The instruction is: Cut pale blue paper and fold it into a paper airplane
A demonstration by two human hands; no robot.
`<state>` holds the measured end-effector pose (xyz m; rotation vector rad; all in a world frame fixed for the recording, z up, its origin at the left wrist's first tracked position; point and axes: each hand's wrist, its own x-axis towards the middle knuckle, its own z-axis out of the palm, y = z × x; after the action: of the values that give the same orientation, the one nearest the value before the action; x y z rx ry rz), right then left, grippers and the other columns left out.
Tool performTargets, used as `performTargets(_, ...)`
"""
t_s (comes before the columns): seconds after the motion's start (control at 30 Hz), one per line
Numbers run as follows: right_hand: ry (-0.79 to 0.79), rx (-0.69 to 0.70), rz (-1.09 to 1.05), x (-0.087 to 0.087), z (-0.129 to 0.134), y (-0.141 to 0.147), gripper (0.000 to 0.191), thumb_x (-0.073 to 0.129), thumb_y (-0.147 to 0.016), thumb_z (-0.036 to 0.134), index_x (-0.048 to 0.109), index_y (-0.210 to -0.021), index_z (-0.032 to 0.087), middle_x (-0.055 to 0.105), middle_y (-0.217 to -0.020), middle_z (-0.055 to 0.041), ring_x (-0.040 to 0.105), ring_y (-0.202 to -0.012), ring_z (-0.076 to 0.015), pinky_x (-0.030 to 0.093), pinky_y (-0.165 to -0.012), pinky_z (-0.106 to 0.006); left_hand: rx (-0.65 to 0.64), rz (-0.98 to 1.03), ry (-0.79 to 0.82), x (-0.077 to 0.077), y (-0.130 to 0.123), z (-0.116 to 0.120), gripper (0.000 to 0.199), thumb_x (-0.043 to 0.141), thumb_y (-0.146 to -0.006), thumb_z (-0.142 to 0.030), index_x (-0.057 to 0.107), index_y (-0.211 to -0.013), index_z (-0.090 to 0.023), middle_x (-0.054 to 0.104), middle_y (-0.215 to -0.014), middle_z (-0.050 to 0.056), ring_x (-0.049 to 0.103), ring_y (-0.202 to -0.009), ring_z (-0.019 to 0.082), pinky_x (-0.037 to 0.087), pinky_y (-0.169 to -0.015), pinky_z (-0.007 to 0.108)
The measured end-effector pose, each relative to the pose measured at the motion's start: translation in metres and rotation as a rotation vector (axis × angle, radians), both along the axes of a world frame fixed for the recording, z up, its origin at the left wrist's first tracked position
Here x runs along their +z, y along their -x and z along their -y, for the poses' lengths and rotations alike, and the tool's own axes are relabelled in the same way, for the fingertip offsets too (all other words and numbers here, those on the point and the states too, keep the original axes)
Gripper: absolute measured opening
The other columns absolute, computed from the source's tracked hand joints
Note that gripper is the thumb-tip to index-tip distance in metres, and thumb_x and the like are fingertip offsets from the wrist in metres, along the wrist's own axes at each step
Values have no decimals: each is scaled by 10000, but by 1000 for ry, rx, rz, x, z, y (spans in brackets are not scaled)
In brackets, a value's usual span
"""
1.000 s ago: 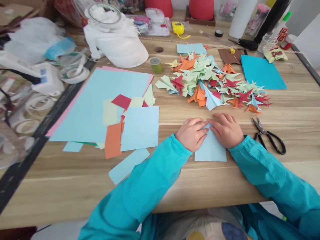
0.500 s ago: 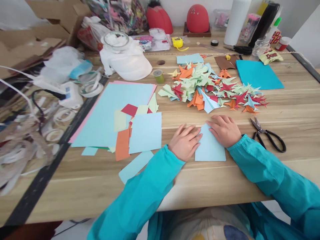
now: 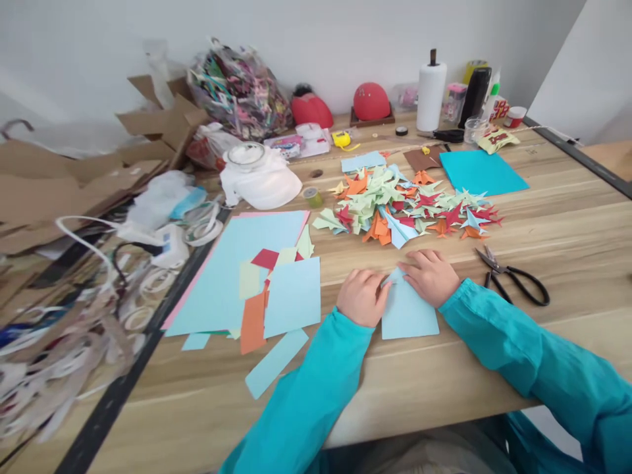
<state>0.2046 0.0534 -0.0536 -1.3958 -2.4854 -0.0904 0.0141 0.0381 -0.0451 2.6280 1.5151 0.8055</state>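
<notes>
A light blue sheet of paper [image 3: 409, 316] lies flat on the table before me, its upper end narrowing where top corners are folded inward. My left hand [image 3: 363, 297] is closed at the sheet's upper left edge, thumb and curled fingers pinching the folded paper there. My right hand [image 3: 430, 278] rests across the upper right edge with fingers stretched out, pressing on the paper. Just beyond both hands spreads a pile of folded paper planes [image 3: 380, 191] in green, orange, red and blue. Black-handled scissors [image 3: 513, 273] lie to the right of my right hand.
To the left are a blue sheet [image 3: 293, 296], an orange strip [image 3: 253, 322] and a stack of large paper [image 3: 222, 283]. A turquoise stack [image 3: 481, 172] lies back right. Tape rolls and cables crowd the far left, near a white cap [image 3: 266, 181].
The view has tilted up, showing more wall. My left hand's fingers, flat on the sheet's edge before, have curled into a pinch. My right hand stays at the upper right edge.
</notes>
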Motion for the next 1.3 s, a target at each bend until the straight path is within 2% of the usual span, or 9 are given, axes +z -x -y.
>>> performTargets(0.07,-1,-5,-2,0,0,0,309,419,-868,327,585,-1119,255,555,-1152,-85,455,-1038,-229,341,-849,-380,91,-49,86,-2,-8,-9,298,492,-795,-373,656,-803,-124,609,-772,122,547,-774,232,459,-707,391)
performTargets(0.23,1,-7,-39,-3,-1,-2,350,446,-858,322,529,-1179,210,567,-1148,-95,466,-1050,-218,355,-862,-376,134,-7,279,-7,-19,-20,164,606,-710,-309,600,-692,-147,571,-736,78,532,-756,213,441,-695,351)
performTargets(0.37,8,-24,-94,-9,-5,-4,373,472,-842,347,534,-1162,166,573,-1135,-114,474,-1046,-221,372,-861,-378,100,125,344,-8,-20,-20,149,641,-675,-267,538,-643,-165,560,-688,35,519,-699,174,429,-645,310)
performTargets(0.47,43,-1,-198,-8,-8,-5,246,498,-828,328,621,-1000,201,586,-1100,-96,493,-1025,-211,379,-857,-386,44,224,403,-8,-18,-18,133,639,-659,-215,518,-624,-172,554,-646,7,506,-654,148,419,-613,277)
performTargets(0.57,170,80,-451,-3,-10,-4,167,525,-808,302,632,-783,176,623,-973,-84,544,-933,-184,405,-828,-369,8,348,493,-5,-16,-16,99,625,-651,-210,539,-668,-165,562,-652,-2,497,-610,124,409,-589,252)
performTargets(0.7,525,139,-827,4,-13,2,244,574,-762,386,587,-721,146,607,-714,-40,551,-667,-131,446,-626,-271,-124,449,580,2,-14,-17,132,515,-736,-277,570,-729,-157,565,-668,-2,491,-629,118,387,-601,241)
performTargets(0.8,667,112,-930,5,-13,7,302,624,-703,442,572,-706,144,540,-606,8,474,-554,-99,388,-515,-227,-207,484,675,5,-13,-18,269,436,-776,-315,498,-569,-155,441,-542,-28,411,-568,103,333,-543,228)
performTargets(0.9,689,102,-952,6,-11,9,312,627,-698,450,552,-689,147,493,-589,28,422,-540,-82,344,-495,-212,-218,580,761,5,-12,-19,311,430,-768,-355,432,-527,-157,352,-518,-38,355,-544,95,296,-516,229)
performTargets(1.3,881,113,-1023,7,-7,4,303,663,-670,419,535,-611,150,447,-562,39,368,-536,-79,296,-500,-224,-389,542,695,11,-11,-23,339,423,-708,-270,300,-407,-175,332,-445,-25,329,-525,109,302,-589,280)
